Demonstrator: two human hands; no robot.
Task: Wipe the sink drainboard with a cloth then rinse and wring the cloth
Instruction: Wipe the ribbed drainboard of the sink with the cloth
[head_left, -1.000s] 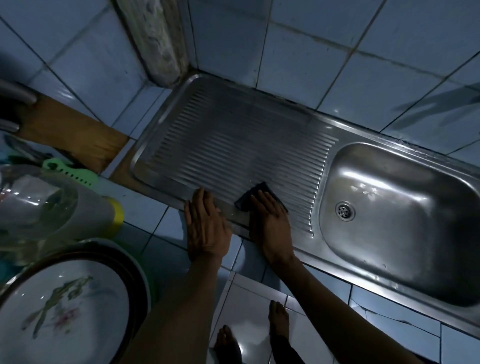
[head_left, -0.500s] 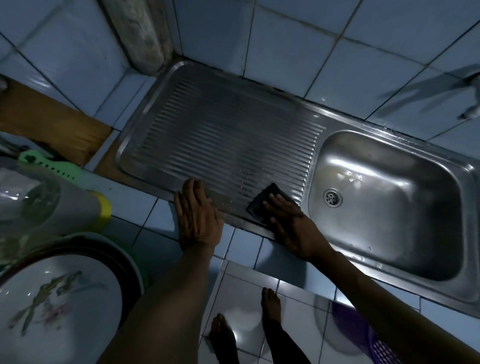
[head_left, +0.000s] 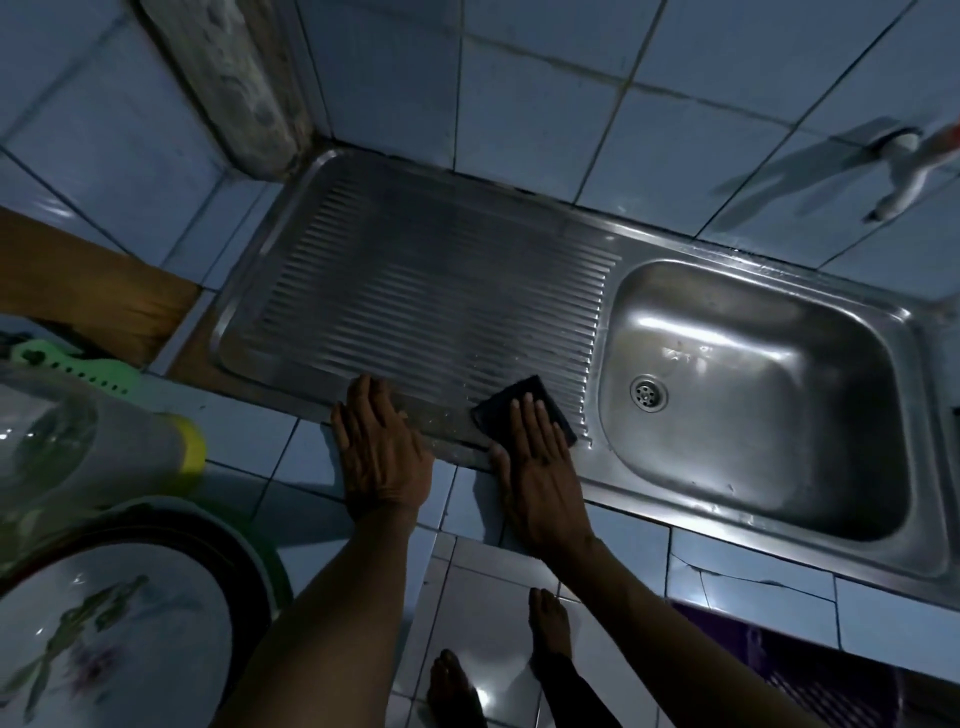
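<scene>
So the dark cloth (head_left: 524, 410) lies flat at the near right corner of the ribbed drainboard (head_left: 426, 291), corners pointing diamond-wise, just beside the sink basin (head_left: 753, 395). Right hand (head_left: 537, 457) presses it down with flat, straight fingers, not gripping. Left hand (head_left: 382, 457) rests palm-down and open on the counter (head_left: 249, 431) edge nearby. No readable writing anywhere.

Right hand (head_left: 540, 457) covers most of the dark cloth (head_left: 519, 397); tap (head_left: 914, 171) clipped at three o'clock; patterned plate (head_left: 104, 639) cut off at eight o'clock.
</scene>
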